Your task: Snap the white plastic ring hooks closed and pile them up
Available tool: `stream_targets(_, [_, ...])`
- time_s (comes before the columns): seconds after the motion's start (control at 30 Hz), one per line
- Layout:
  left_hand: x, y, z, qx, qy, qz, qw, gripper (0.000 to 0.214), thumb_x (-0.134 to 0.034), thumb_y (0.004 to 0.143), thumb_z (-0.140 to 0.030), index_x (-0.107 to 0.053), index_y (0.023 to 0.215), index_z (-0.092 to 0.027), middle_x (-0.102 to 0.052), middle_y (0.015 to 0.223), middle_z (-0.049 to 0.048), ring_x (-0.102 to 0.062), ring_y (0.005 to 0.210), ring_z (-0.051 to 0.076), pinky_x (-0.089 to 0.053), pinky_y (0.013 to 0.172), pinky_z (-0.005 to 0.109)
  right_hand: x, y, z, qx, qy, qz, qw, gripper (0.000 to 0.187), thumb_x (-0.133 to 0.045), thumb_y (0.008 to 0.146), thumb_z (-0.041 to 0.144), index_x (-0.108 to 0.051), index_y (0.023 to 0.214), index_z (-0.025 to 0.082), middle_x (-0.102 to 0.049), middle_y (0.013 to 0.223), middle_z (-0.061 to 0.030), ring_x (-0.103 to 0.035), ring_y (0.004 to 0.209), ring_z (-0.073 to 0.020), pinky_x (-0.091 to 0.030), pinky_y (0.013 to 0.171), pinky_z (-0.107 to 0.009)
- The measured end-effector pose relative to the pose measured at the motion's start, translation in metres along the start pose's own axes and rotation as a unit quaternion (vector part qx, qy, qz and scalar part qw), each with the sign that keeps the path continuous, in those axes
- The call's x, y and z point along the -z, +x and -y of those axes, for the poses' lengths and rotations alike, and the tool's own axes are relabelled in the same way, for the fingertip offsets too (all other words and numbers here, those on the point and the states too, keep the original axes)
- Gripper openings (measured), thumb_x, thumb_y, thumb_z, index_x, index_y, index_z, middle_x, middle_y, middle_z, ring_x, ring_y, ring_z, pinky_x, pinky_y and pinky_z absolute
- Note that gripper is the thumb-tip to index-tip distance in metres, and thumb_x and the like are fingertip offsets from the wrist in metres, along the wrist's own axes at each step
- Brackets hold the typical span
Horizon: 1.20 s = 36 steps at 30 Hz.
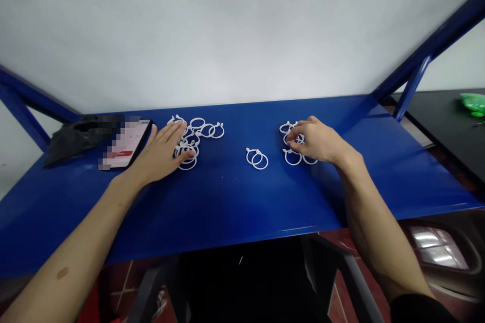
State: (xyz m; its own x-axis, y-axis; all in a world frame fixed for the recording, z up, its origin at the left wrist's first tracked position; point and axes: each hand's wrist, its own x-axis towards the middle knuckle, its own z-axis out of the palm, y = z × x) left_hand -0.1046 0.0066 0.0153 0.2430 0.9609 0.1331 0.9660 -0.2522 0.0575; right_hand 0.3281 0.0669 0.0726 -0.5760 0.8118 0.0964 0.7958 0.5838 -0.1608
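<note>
Small white plastic rings with little knobs lie in groups on the blue metal table [227, 202]. My left hand [161, 154] rests palm down with fingers spread, covering part of the left ring pile [191, 136]. My right hand [312, 140] is bent over the right group of rings [293, 157], thumb and index finger pinched at a white ring [299, 139]. Its other fingers are curled and hide several rings beneath. Between the hands, two overlapping rings [256, 159] lie flat on the table.
A phone [127, 146] with a lit screen and a crumpled black bag [81, 136] lie left of my left hand. Blue slanted braces [413, 88] stand at both table ends, against a pale wall. A green plastic bag [473, 103] sits on a dark surface at right.
</note>
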Motion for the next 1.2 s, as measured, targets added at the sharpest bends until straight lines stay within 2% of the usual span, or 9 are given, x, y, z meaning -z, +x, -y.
stream_targets(0.13, [0.005, -0.004, 0.014, 0.039, 0.0, -0.013, 0.999, 0.081, -0.031, 0.099, -0.065, -0.025, 0.157, -0.009, -0.036, 0.16, 0.0204, -0.03, 0.15, 0.037, -0.023, 0.122, 0.056, 0.0, -0.001, -0.001, 0.047, -0.002, 0.049, 0.998, 0.014, -0.07, 0.081, 0.025, -0.081, 0.09, 0.025, -0.07, 0.098, -0.0087, -0.056, 0.087, -0.025, -0.046, 0.087, -0.045])
stream_targets(0.3, [0.007, -0.007, 0.024, 0.059, -0.023, -0.023, 0.998, 0.066, -0.03, 0.103, -0.056, -0.038, 0.151, -0.013, -0.05, 0.152, 0.0167, -0.046, 0.14, 0.032, -0.038, 0.116, 0.051, -0.009, 0.004, 0.007, 0.074, -0.003, 0.035, 0.997, 0.012, -0.067, 0.086, 0.022, -0.078, 0.085, 0.02, -0.068, 0.102, -0.0118, -0.057, 0.094, -0.0265, -0.043, 0.092, -0.045])
stream_targets(0.57, [0.003, -0.008, 0.018, 0.069, -0.058, -0.048, 0.995, 0.054, -0.025, 0.106, -0.04, -0.041, 0.149, -0.012, -0.054, 0.149, 0.0128, -0.052, 0.135, 0.028, -0.041, 0.114, 0.049, -0.026, 0.011, 0.042, 0.086, 0.175, -0.028, 0.98, 0.013, -0.057, 0.095, 0.023, -0.068, 0.099, 0.017, -0.066, 0.093, -0.0061, -0.061, 0.082, -0.0166, -0.046, 0.078, -0.03])
stream_targets(0.73, [0.012, -0.006, 0.009, 0.062, -0.036, -0.141, 0.987, 0.042, -0.035, 0.102, -0.025, -0.053, 0.137, -0.01, -0.061, 0.14, 0.0121, -0.054, 0.131, 0.028, -0.041, 0.114, 0.05, -0.037, 0.01, 0.054, 0.103, 0.18, -0.011, 0.978, 0.013, -0.054, 0.095, 0.025, -0.064, 0.098, 0.018, -0.065, 0.091, -0.0045, -0.061, 0.079, -0.016, -0.044, 0.072, -0.029])
stream_targets(0.83, [0.021, -0.005, -0.015, 0.029, -0.029, -0.196, 0.98, 0.036, -0.04, 0.102, -0.026, -0.058, 0.13, -0.011, -0.065, 0.133, 0.0117, -0.057, 0.127, 0.026, -0.042, 0.113, 0.048, -0.036, 0.009, 0.059, 0.087, 0.163, -0.011, 0.983, 0.013, -0.052, 0.095, 0.026, -0.061, 0.099, 0.018, -0.065, 0.092, -0.0047, -0.061, 0.081, -0.0171, -0.044, 0.071, -0.03])
stream_targets(0.93, [0.025, -0.005, -0.059, -0.05, -0.045, -0.211, 0.975, 0.029, -0.045, 0.101, -0.028, -0.063, 0.121, -0.017, -0.069, 0.124, 0.0091, -0.059, 0.119, 0.026, -0.045, 0.108, 0.045, -0.032, 0.008, 0.06, 0.075, 0.159, -0.021, 0.984, 0.013, -0.054, 0.095, 0.027, -0.059, 0.101, 0.018, -0.066, 0.093, -0.0046, -0.062, 0.081, -0.0171, -0.043, 0.069, -0.03])
stream_targets(1.03, [0.024, -0.003, -0.11, -0.133, -0.06, -0.148, 0.978, 0.026, -0.045, 0.101, -0.027, -0.066, 0.114, -0.019, -0.071, 0.113, 0.0077, -0.062, 0.109, 0.025, -0.047, 0.102, 0.044, -0.029, 0.007, 0.06, 0.034, 0.126, -0.018, 0.991, 0.015, -0.058, 0.093, 0.033, -0.059, 0.099, 0.019, -0.068, 0.094, -0.0049, -0.061, 0.079, -0.0176, -0.042, 0.067, -0.03])
stream_targets(1.1, [0.02, 0.0, -0.139, -0.139, -0.057, -0.101, 0.983, 0.029, -0.048, 0.1, -0.033, -0.065, 0.118, -0.017, -0.07, 0.114, 0.0097, -0.061, 0.109, 0.027, -0.048, 0.097, 0.045, -0.028, 0.006, 0.059, 0.01, 0.103, 0.005, 0.995, 0.021, -0.062, 0.091, 0.04, -0.061, 0.095, 0.02, -0.069, 0.093, -0.0049, -0.061, 0.077, -0.0181, -0.04, 0.065, -0.03])
stream_targets(1.2, [0.011, 0.007, -0.165, -0.119, -0.063, -0.049, 0.99, 0.065, -0.06, 0.09, -0.059, -0.055, 0.134, -0.011, -0.067, 0.12, 0.0154, -0.059, 0.111, 0.033, -0.049, 0.094, 0.048, -0.025, 0.005, 0.059, 0.004, 0.093, 0.041, 0.995, 0.027, -0.063, 0.09, 0.047, -0.063, 0.091, 0.02, -0.07, 0.091, -0.0051, -0.061, 0.074, -0.018, -0.04, 0.063, -0.03])
